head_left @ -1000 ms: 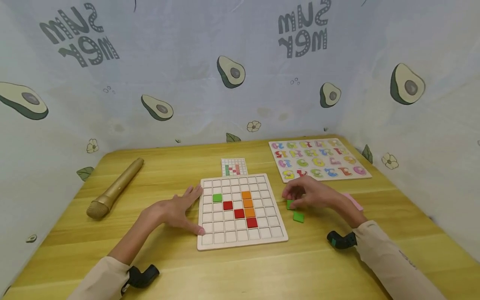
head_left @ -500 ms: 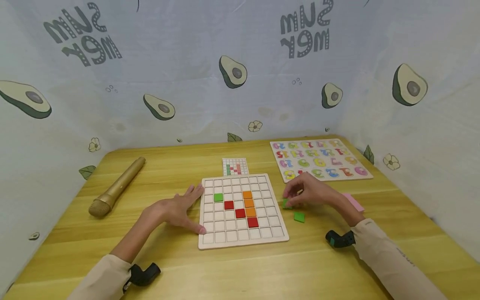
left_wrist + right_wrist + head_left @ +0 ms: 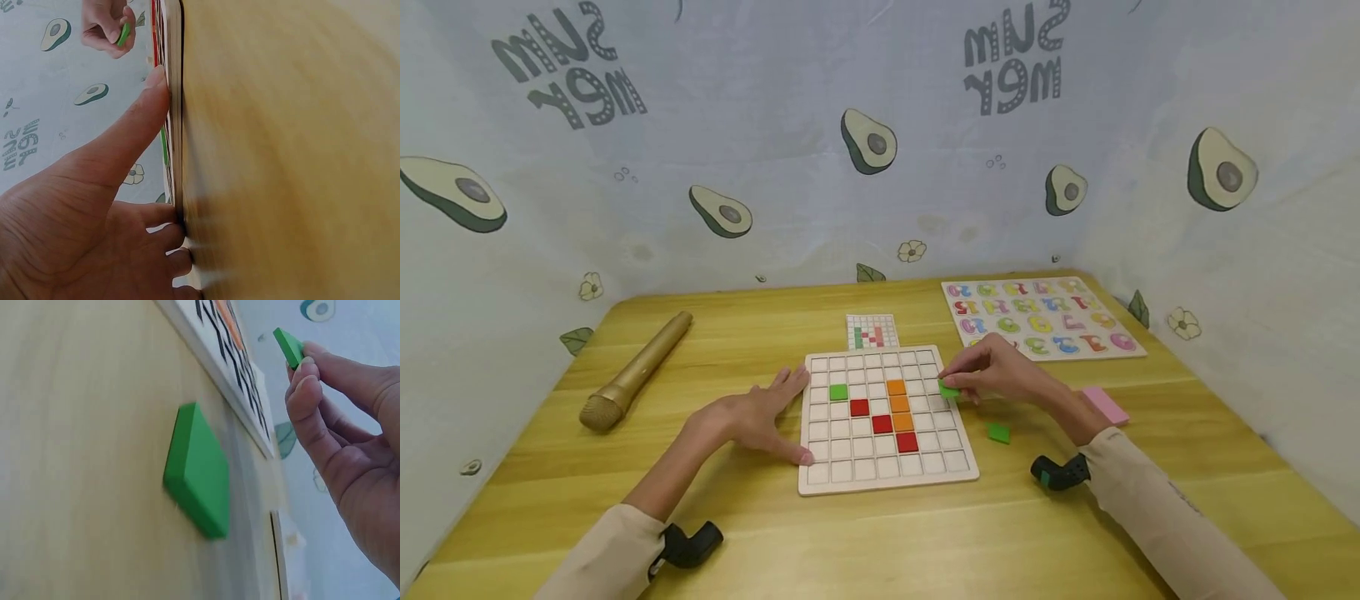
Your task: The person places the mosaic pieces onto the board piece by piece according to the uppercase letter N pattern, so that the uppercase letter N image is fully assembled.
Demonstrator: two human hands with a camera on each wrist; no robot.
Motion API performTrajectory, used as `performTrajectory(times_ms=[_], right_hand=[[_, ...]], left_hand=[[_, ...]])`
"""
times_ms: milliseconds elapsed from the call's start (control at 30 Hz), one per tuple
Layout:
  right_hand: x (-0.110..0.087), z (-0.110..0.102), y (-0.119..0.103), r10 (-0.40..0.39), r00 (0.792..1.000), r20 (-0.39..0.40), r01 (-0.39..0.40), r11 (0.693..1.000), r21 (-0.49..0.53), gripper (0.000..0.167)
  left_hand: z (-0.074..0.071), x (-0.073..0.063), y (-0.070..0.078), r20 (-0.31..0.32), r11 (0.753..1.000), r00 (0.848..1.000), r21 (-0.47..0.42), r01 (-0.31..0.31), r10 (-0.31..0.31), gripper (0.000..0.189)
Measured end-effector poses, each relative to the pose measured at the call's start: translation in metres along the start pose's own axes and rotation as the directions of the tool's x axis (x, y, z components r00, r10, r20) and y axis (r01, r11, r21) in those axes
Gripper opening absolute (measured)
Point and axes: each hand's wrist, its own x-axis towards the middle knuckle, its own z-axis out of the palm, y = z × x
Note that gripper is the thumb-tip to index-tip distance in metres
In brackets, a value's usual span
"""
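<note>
My right hand [image 3: 1003,372] pinches a green square tile [image 3: 949,389] between thumb and fingers, above the right edge of the white grid board [image 3: 850,477]. In the right wrist view the pinched tile [image 3: 288,348] is tilted and clear of the table. Another green tile [image 3: 199,475] lies on the wood below that hand. Spread along the board's left edge, my left hand [image 3: 748,423] rests its thumb on the rim and its fingers against the side. One green tile [image 3: 838,392], several red tiles [image 3: 882,424] and several orange tiles [image 3: 898,403] sit in the grid.
Behind the board lies a small pattern card [image 3: 871,331]. A number puzzle board [image 3: 1045,319] is at the back right, with a pink block [image 3: 1105,406] beside my right forearm. A gold microphone [image 3: 636,371] lies at the left.
My right hand has lifted a green tile off the table and carried it left to the board's right edge. The left hand stays at the board's left edge.
</note>
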Motion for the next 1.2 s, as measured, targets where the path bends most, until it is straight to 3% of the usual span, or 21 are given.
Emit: performTrajectory(times_ms=[233, 433, 567, 767, 967, 1200], right_hand=[[0.016, 0.008, -0.013, -0.071, 0.994, 0.085, 0.072, 0.997, -0.009, 0.017], [0.029, 0.022, -0.017, -0.103, 0.972, 0.210, 0.092, 0.994, 0.065, 0.022], [0.039, 0.035, -0.022, -0.123, 0.961, 0.249, 0.104, 0.991, 0.086, 0.023], [0.052, 0.052, -0.029, -0.124, 0.957, 0.263, 0.097, 0.989, 0.113, 0.020], [0.062, 0.067, -0.041, -0.092, 0.967, 0.236, 0.073, 0.993, 0.089, 0.014], [0.078, 0.092, -0.049, -0.067, 0.986, 0.150, 0.064, 0.998, 0.025, 0.009]], left_hand=[[-0.003, 0.000, 0.001, -0.005, 1.000, 1.000, 0.015, 0.005, -0.005, 0.134], [-0.001, 0.001, 0.002, -0.008, 1.000, 1.000, 0.014, 0.011, -0.011, 0.134], [0.000, 0.002, 0.001, -0.010, 1.000, 1.000, 0.011, 0.018, -0.017, 0.133], [0.000, 0.004, 0.000, -0.006, 1.000, 1.000, 0.017, 0.023, -0.023, 0.133], [0.000, 0.005, 0.000, -0.014, 0.999, 1.000, 0.030, 0.023, -0.023, 0.134], [0.001, 0.005, -0.002, -0.010, 0.999, 1.000, 0.041, 0.026, -0.026, 0.133]])
